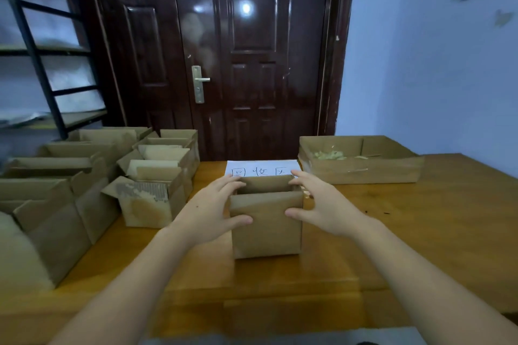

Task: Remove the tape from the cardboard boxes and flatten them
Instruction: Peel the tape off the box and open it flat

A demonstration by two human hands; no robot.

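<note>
A small brown cardboard box stands upright at the middle of the wooden table, its top open. My left hand grips its left side, fingers over the far top edge and thumb on the front face. My right hand grips the right side the same way. Behind the box lies a white paper sheet with handwritten characters.
Several open cardboard boxes crowd the table's left side. A wide shallow cardboard box holding crumpled tape scraps sits at the back right. A dark door stands behind the table and a black metal shelf at the left.
</note>
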